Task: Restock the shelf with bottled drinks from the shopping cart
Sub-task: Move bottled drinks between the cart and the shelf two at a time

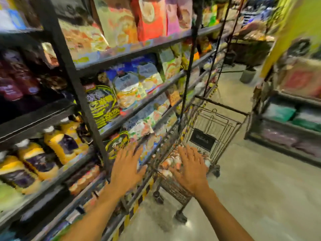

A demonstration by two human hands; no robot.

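Head view, blurred: we reach forward with both hands holding nothing, fingers straight and spread. Our left hand (127, 168) is in front of the dark shelf (82, 101) on the left. Our right hand (189, 169) is over the bottled drinks (169, 162) piled in the shopping cart (225, 126), just right of the shelf; whether it touches them we cannot tell. Yellow bottles (59, 145) line a near-left level.
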